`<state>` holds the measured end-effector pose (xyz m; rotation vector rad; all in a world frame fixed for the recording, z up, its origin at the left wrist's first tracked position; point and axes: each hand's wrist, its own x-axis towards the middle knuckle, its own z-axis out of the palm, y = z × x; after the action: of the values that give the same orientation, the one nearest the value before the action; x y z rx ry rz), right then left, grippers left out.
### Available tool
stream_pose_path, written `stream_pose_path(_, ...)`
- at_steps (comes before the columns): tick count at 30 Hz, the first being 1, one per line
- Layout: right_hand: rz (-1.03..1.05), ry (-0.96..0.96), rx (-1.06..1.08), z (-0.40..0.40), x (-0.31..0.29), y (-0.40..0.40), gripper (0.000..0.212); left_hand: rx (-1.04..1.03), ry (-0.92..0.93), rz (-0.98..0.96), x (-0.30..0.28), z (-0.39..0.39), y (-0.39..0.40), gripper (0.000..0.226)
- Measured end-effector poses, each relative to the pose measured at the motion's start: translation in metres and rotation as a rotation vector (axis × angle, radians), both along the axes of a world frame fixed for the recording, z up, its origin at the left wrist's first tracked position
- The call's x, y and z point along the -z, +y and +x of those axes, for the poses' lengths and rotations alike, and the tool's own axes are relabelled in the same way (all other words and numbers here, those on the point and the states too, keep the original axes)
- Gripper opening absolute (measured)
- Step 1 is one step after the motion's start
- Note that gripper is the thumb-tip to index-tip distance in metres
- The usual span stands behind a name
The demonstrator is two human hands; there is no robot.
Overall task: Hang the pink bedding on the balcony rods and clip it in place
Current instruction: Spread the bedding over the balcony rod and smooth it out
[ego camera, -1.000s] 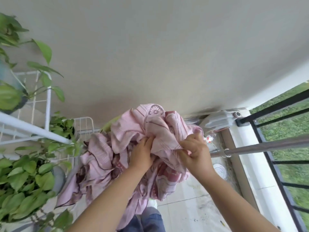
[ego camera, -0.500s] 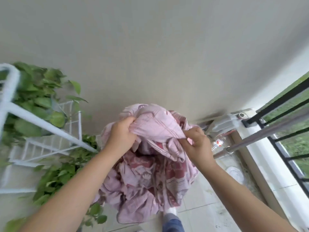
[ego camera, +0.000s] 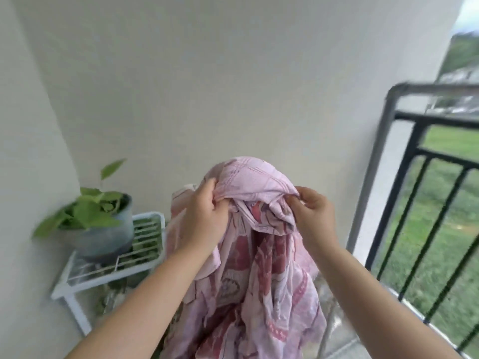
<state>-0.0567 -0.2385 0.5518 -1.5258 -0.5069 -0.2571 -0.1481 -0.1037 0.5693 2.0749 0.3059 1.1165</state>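
Clearly we held the crumpled pink patterned cotton bedding point(ego camera: 248, 255) raised before the plain cream wall, our left hand point(ego camera: 202, 218) bunching its top fold, our right hand point(ego camera: 311, 211) pinching the same edge. We judged it best to find one long hem and spread it first. Right of the bedding stood the grey metal rod point(ego camera: 375, 161) and black balcony railing point(ego camera: 425, 203); left of it, a grey potted plant point(ego camera: 101, 224) on a white wire rack point(ego camera: 111, 265) crowded us.

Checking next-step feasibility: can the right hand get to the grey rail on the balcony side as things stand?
Probably yes, but not freely. Nothing stands between the right hand and the grey rail, but that hand pinches the pink bedding, so it would have to carry the cloth along or let go first.
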Motion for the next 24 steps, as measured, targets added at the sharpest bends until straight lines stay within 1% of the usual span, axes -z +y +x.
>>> stream_pose_path(1, 0.053, -0.011, 0.006, -0.014, -0.025, -0.012, 0.023, 0.012, -0.066, 0.049, -0.019, -0.011, -0.010, 0.023)
stream_pose_path(5, 0.229, -0.069, 0.080, -0.061, -0.118, -0.069, 0.039, 0.160, -0.341, 0.211, -0.088, -0.033, -0.050, 0.051)
stream_pose_path(7, 0.263, -0.129, 0.120, -0.083, -0.156, -0.098, 0.039, 0.209, -0.438, 0.250, -0.122, -0.042, -0.075, 0.051)
stream_pose_path(11, 0.280, -0.219, 0.221, -0.118, -0.221, -0.154, 0.033, 0.183, -0.587, 0.360, -0.181, -0.047, -0.129, 0.042)
stream_pose_path(14, 0.272, -0.300, 0.371, -0.132, -0.251, -0.207, 0.021, 0.267, -0.610, 0.441, -0.211, -0.044, -0.177, 0.042)
stream_pose_path(16, 0.221, -0.343, 0.521, -0.133, -0.260, -0.247, 0.013, 0.307, -0.623, 0.509, -0.221, -0.040, -0.211, 0.044)
stream_pose_path(18, 0.141, -0.370, 0.684, -0.130, -0.262, -0.289, 0.015, 0.372, -0.601, 0.583, -0.223, -0.032, -0.244, 0.043)
stream_pose_path(19, 0.074, -0.380, 0.764, -0.129, -0.263, -0.309, 0.017, 0.411, -0.577, 0.614, -0.223, -0.027, -0.259, 0.040)
stream_pose_path(21, -0.126, -0.394, 0.944, -0.126, -0.259, -0.346, 0.020, 0.479, -0.543, 0.678, -0.222, -0.015, -0.285, 0.035)
stream_pose_path(24, -0.394, -0.428, 1.145, -0.131, -0.253, -0.386, 0.018, 0.559, -0.503, 0.732, -0.212, 0.004, -0.320, 0.030)
